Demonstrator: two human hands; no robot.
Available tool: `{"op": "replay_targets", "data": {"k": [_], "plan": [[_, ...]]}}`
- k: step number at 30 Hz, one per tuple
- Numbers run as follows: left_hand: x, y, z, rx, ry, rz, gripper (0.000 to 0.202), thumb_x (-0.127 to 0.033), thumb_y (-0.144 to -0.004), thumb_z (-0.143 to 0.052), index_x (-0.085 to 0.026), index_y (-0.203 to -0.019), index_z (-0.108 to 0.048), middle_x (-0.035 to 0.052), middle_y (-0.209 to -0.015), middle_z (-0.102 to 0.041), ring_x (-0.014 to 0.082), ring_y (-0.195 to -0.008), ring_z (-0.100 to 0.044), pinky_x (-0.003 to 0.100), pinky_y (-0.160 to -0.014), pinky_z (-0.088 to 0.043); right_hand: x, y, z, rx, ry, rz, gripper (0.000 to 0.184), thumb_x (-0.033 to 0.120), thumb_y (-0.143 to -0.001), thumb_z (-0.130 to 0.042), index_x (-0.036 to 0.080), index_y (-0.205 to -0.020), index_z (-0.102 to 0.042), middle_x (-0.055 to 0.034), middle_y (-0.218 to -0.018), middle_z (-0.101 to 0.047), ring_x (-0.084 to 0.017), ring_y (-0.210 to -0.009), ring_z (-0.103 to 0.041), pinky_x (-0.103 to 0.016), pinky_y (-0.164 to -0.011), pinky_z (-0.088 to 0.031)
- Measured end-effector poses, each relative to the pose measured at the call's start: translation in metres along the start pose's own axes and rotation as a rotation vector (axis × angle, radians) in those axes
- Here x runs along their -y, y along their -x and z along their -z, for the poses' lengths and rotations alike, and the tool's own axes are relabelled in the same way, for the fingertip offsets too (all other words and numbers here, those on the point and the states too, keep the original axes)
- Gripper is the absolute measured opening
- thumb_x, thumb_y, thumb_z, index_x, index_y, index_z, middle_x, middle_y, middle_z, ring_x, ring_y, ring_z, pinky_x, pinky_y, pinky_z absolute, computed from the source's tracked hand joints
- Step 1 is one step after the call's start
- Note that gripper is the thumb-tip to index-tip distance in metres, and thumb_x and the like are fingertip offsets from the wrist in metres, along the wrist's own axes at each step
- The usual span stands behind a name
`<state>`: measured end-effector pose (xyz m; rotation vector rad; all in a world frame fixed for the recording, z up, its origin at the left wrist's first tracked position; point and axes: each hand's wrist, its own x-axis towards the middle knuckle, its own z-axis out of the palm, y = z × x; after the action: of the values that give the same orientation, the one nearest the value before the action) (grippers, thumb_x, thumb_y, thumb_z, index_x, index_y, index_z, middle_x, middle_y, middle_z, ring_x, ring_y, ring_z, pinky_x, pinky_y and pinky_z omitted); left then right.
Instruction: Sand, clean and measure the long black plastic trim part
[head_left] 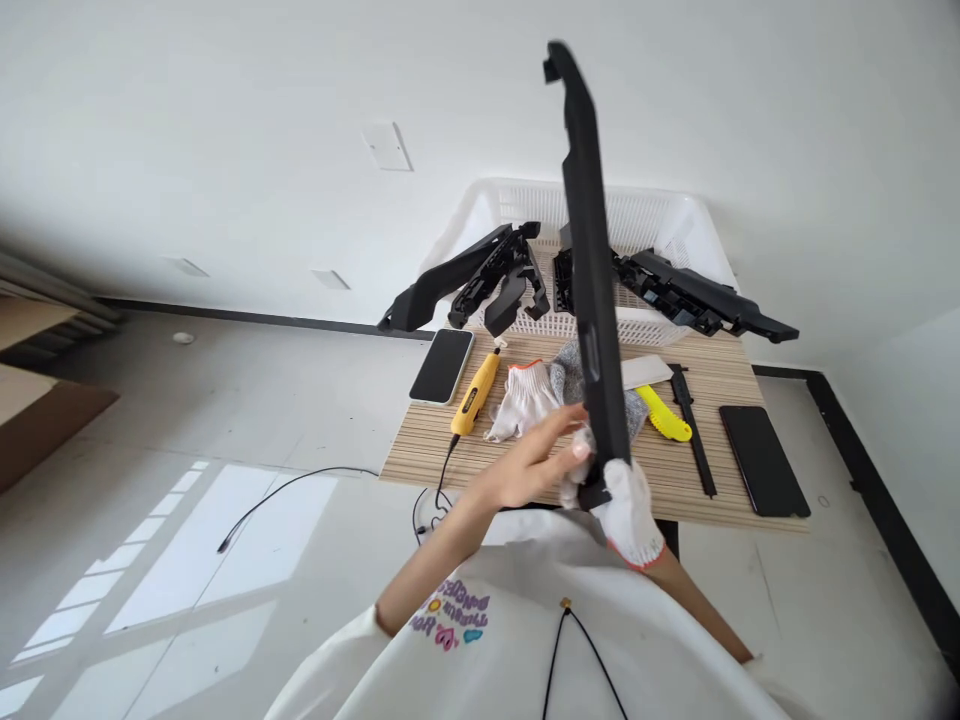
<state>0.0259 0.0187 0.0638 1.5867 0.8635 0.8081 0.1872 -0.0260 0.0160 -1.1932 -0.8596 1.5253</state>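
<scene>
At lower centre, the gloved right hand grasps the bottom of a long black piece, which rises nearly upright to top centre. The bare left hand is beside it; whether it grips, I cannot tell. Beyond, mid-frame, the bench carries a yellow tool; farther, a white basket.

My camera looks down on a striped counter. A white basket stands along its far side. Nearer, I make out, left to right, a pale-edged phone, a yellow corded tool, a white glove, grey knit cloth, a yellow-handled tool, a black caliper-like tool and a black phone.
</scene>
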Motion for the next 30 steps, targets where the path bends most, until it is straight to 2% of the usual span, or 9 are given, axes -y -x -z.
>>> {"op": "replay_targets", "data": {"k": [4,7,10,15,18,21,25,28,30], "plan": [[0.002,-0.011,-0.023,0.027,0.249,0.1,0.041,-0.054,-0.098,-0.051,-0.02,-0.112,-0.067,0.009,-0.111,-0.072,0.0237,-0.097,-0.066,0.037,-0.09,-0.053,-0.008,0.008,0.0,0.011,0.189,-0.013,0.028,0.053,-0.079,-0.067,0.029,-0.093,-0.068,-0.0001,-0.077,-0.067,-0.02,-0.068,-0.062,-0.035,-0.06,-0.053],[0.008,-0.013,-0.024,-0.024,0.293,0.111,0.038,-0.053,-0.099,-0.049,-0.019,-0.096,-0.065,0.007,-0.094,-0.072,0.0215,-0.086,-0.064,0.035,-0.083,-0.052,0.015,0.007,0.011,0.17,0.362,0.051,0.019,0.04,-0.072,-0.078,0.024,-0.075,-0.069,-0.0008,-0.08,-0.069,-0.02,-0.076,-0.061,-0.035,-0.076,-0.053],[0.016,-0.009,-0.016,-0.12,0.284,0.143,0.035,-0.054,-0.098,-0.051,-0.02,-0.091,-0.058,0.0037,-0.085,-0.067,0.0199,-0.08,-0.062,0.035,-0.079,-0.052,0.047,0.001,0.032,0.309,0.75,0.187,0.021,0.042,-0.09,-0.063,0.025,-0.084,-0.073,-0.0018,-0.091,-0.072,-0.019,-0.08,-0.063,-0.037,-0.084,-0.051],[0.028,0.002,-0.007,-0.061,0.378,0.264,0.036,-0.057,-0.095,-0.056,-0.022,-0.093,-0.052,0.0021,-0.086,-0.062,0.018,-0.076,-0.06,0.033,-0.067,-0.055,0.091,-0.024,0.084,-0.25,1.0,0.429,0.026,0.047,-0.094,-0.057,0.036,-0.112,-0.074,-0.0043,-0.116,-0.071,-0.029,-0.096,-0.065,-0.053,-0.096,-0.046],[0.034,0.006,-0.009,-0.029,0.469,0.334,0.038,-0.059,-0.093,-0.058,-0.022,-0.098,-0.051,0.004,-0.097,-0.064,0.018,-0.079,-0.062,0.034,-0.067,-0.059,0.101,-0.037,0.099,-0.344,1.297,0.49,0.031,0.042,-0.096,-0.053,0.032,-0.117,-0.073,-0.0097,-0.118,-0.07,-0.035,-0.099,-0.065,-0.056,-0.09,-0.045],[0.041,0.006,-0.011,-0.045,0.486,0.343,0.041,-0.061,-0.092,-0.058,-0.021,-0.101,-0.05,0.0053,-0.103,-0.065,0.0166,-0.077,-0.063,0.033,-0.064,-0.06,0.091,-0.041,0.081,-0.128,1.412,0.538,0.035,0.043,-0.1,-0.048,0.028,-0.121,-0.071,-0.0093,-0.125,-0.068,-0.034,-0.109,-0.064,-0.051,-0.089,-0.049],[0.05,0.004,-0.011,-0.04,0.525,0.324,0.045,-0.061,-0.091,-0.06,-0.021,-0.108,-0.049,0.0047,-0.099,-0.065,0.0148,-0.073,-0.063,0.03,-0.059,-0.059,0.058,-0.056,0.031,0.177,1.401,0.61,0.052,0.032,-0.088,-0.067,0.019,-0.137,-0.059,-0.0109,-0.147,-0.056,-0.029,-0.135,-0.052,-0.042,-0.109,-0.044],[0.052,0.003,-0.01,-0.021,0.574,0.314,0.046,-0.059,-0.091,-0.061,-0.021,-0.112,-0.048,0.0037,-0.096,-0.063,0.0143,-0.071,-0.063,0.03,-0.058,-0.059,0.054,-0.082,0.01,0.053,1.349,0.472,0.027,0.029,-0.092,-0.058,0.018,-0.115,-0.069,-0.0145,-0.12,-0.071,-0.028,-0.112,-0.065,-0.038,-0.09,-0.049],[0.05,0.004,-0.01,-0.021,0.591,0.313,0.044,-0.059,-0.091,-0.062,-0.021,-0.111,-0.048,0.0029,-0.092,-0.062,0.0141,-0.07,-0.062,0.03,-0.057,-0.059,0.065,-0.096,0.008,-0.056,1.301,0.431,0.031,0.037,-0.1,-0.046,0.019,-0.098,-0.07,-0.0117,-0.089,-0.072,-0.024,-0.086,-0.067,-0.035,-0.076,-0.048]]}}
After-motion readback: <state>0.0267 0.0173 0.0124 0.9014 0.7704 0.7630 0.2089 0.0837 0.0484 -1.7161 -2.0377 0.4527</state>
